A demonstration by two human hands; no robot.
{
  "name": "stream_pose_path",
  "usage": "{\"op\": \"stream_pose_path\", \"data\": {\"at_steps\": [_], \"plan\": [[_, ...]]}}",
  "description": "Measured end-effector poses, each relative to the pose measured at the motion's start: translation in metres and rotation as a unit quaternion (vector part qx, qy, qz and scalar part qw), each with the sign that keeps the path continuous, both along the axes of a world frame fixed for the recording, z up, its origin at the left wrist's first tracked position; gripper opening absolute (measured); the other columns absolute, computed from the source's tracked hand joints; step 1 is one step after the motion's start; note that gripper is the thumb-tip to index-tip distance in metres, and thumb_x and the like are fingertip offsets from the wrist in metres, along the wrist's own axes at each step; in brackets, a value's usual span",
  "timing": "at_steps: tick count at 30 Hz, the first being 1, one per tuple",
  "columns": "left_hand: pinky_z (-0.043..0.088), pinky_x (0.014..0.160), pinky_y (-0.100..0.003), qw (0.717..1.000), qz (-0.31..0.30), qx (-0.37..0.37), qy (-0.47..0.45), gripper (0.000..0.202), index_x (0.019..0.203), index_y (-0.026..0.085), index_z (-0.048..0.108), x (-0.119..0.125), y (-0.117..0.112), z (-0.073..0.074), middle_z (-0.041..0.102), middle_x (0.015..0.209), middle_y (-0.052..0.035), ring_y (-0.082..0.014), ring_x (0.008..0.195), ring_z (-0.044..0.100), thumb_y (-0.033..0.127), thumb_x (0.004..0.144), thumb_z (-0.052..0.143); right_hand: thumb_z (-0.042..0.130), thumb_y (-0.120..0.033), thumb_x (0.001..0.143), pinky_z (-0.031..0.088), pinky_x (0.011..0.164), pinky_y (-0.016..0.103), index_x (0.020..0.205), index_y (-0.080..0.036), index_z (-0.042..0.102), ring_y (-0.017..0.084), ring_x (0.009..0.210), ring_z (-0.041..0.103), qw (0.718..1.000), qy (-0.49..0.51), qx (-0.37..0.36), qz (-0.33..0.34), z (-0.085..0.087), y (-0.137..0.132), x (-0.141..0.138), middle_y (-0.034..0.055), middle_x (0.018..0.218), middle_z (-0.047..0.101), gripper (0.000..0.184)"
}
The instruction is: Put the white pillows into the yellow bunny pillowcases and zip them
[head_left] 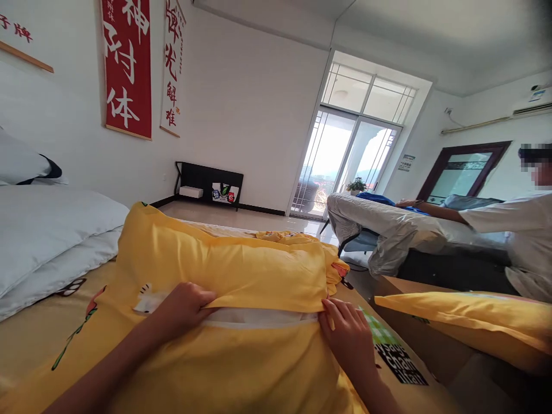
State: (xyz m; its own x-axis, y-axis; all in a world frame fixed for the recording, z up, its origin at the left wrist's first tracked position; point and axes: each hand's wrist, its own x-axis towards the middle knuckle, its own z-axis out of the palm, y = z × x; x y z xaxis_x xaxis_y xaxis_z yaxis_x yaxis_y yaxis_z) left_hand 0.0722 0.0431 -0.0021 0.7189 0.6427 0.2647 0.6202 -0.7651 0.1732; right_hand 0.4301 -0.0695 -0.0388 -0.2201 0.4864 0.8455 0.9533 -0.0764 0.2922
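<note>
A yellow pillowcase (pixel 259 270) lies in front of me on the bed, with a white pillow (pixel 259 316) showing through the long slit of its opening. My left hand (pixel 183 313) is closed on the edge of the upper flap, near the left end of the slit. At the right end, my right hand (pixel 347 330) pinches the flap's corner between thumb and fingers. The flap edge runs fairly straight between the two hands. Beneath the pillowcase spreads a yellow printed bedsheet (pixel 86 322).
White pillows (pixel 56 236) are stacked at the left. A second yellow pillow (pixel 478 322) rests on a cardboard box (pixel 401 287) at the right. Beyond it, a person (pixel 517 224) reaches over a plastic-covered table (pixel 379 213) with blue cloth. A black shelf (pixel 207 184) stands by the wall.
</note>
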Motion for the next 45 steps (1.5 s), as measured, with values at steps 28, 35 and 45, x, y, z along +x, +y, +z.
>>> {"op": "stream_pose_path", "data": {"at_steps": [28, 35, 45], "plan": [[0.039, 0.065, -0.029, 0.924, 0.371, 0.023, -0.087, 0.019, 0.086, 0.020, 0.054, -0.099, 0.038, -0.008, 0.064, 0.097, -0.0077, -0.0242, 0.091, 0.061, 0.037, 0.081, 0.049, 0.044, -0.008, 0.091, 0.036, 0.066, 0.031, 0.084, -0.018, 0.063, 0.018, 0.070, 0.046, 0.969, 0.038, -0.004, 0.244, -0.001, 0.084, -0.129, 0.0025, 0.069, 0.055, 0.023], [0.027, 0.057, -0.029, 0.933, 0.350, 0.042, -0.066, 0.019, 0.069, 0.018, 0.057, -0.086, 0.021, 0.004, 0.068, 0.076, -0.0096, -0.0240, 0.073, 0.061, 0.024, 0.079, 0.042, 0.050, -0.009, 0.087, 0.041, 0.072, 0.033, 0.099, -0.019, 0.062, 0.020, 0.079, 0.053, 0.976, 0.078, -0.027, 0.203, 0.009, 0.073, -0.126, 0.0045, 0.084, 0.060, 0.020], [0.028, 0.054, -0.026, 0.904, 0.178, -0.001, -0.390, 0.023, 0.054, 0.022, 0.030, -0.095, 0.010, -0.008, 0.030, 0.054, 0.0033, -0.0124, 0.056, 0.034, 0.037, 0.070, 0.036, 0.057, -0.024, 0.086, 0.038, 0.107, 0.035, 0.131, -0.014, 0.049, 0.023, 0.132, 0.043, 0.876, -0.037, -0.225, 0.426, 0.048, 0.022, -0.217, 0.0104, 0.139, 0.053, 0.046]]}}
